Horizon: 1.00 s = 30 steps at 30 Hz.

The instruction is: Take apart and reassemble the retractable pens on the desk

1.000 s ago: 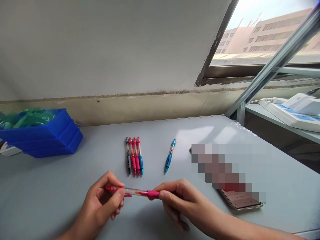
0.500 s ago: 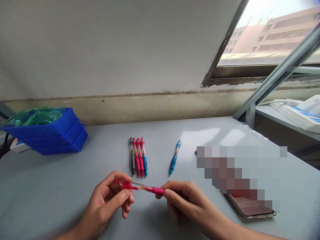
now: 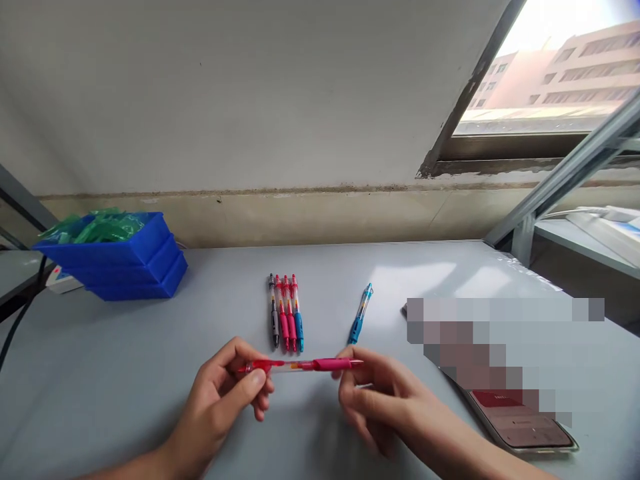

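Observation:
My left hand pinches the clear and red clip end of a pink pen between thumb and fingers. The pen lies level above the table, its tip pointing right. Behind that tip is the index finger of my right hand, its thumb apart from the finger and not closed on the pen. Farther back, a grey-black pen, two pink pens and a pen with red top and blue grip lie side by side. A light blue pen lies alone to their right, its tip near my right hand.
Stacked blue trays with green plastic inside stand at the back left. A phone, partly under a pixelated patch, lies at the right. Behind the grey table is a wall, with a metal frame at the right.
My right hand has moved right and its thumb has come off the pen's grip. The pink pen is now more level, its tip uncovered. The view has shifted slightly left.

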### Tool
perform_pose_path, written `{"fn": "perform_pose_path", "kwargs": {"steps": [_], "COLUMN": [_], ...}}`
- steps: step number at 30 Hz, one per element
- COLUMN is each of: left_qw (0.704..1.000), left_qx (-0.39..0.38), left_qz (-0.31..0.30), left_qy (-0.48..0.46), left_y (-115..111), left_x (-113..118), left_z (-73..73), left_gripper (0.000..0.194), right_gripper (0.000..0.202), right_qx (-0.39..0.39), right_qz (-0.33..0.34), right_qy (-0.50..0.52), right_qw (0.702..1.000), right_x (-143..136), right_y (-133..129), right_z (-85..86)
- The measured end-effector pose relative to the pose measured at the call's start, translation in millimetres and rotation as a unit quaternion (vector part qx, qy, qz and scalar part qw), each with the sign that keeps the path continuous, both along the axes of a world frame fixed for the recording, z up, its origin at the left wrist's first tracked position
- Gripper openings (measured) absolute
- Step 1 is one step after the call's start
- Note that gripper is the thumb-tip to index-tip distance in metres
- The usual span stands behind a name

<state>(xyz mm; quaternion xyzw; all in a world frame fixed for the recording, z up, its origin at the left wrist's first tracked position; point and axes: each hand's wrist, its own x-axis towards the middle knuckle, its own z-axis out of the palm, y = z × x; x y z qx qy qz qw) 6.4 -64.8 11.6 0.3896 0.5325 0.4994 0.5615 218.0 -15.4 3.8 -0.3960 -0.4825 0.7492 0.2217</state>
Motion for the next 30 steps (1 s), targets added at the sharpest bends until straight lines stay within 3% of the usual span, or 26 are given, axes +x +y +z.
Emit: {"fn": "perform_pose_path", "kwargs": {"steps": [5, 9, 14, 17, 25, 30], "left_qw": [1.0, 1.0, 1.0, 1.0, 0.999, 0.998], "left_qx": [0.0, 0.002, -0.003, -0.003, -0.009, -0.012], "left_qz": [0.009, 0.009, 0.015, 0.021, 0.026, 0.043], "left_qy": [-0.002, -0.007, -0.011, -0.015, -0.02, -0.041], "left_y": [-1.4, -1.5, -1.2, -1.3, -2.0, -2.4], "left_x": [-1.2, -1.9, -2.2, -1.9, -1.2, -3.4], "left_z": [0.1, -0.6, -1.2, -1.1, -0.4, -0.3], "left_gripper": [0.014, 0.014, 0.013, 0.013, 0.016, 0.018], "right_gripper": [0.046, 0.034, 0.04, 0.027, 0.033, 0.022], "right_qx": [-0.019, 0.015, 0.006, 0.019, -0.006, 0.017], "right_qz": [0.0, 0.002, -0.005, 0.001, 0.006, -0.056], "right_qy": [-0.05, -0.041, -0.065, -0.025, 0.015, 0.086], "right_qw": [0.999, 0.999, 0.998, 1.0, 1.0, 0.995], "right_x": [1.8, -0.4, 0.4, 1.6, -1.3, 0.1], "right_y": [-0.5, -0.1, -0.4, 0.4, 0.3, 0.8], "right_z": [-0.3, 3.8, 4.4, 3.0, -2.1, -1.6]}}
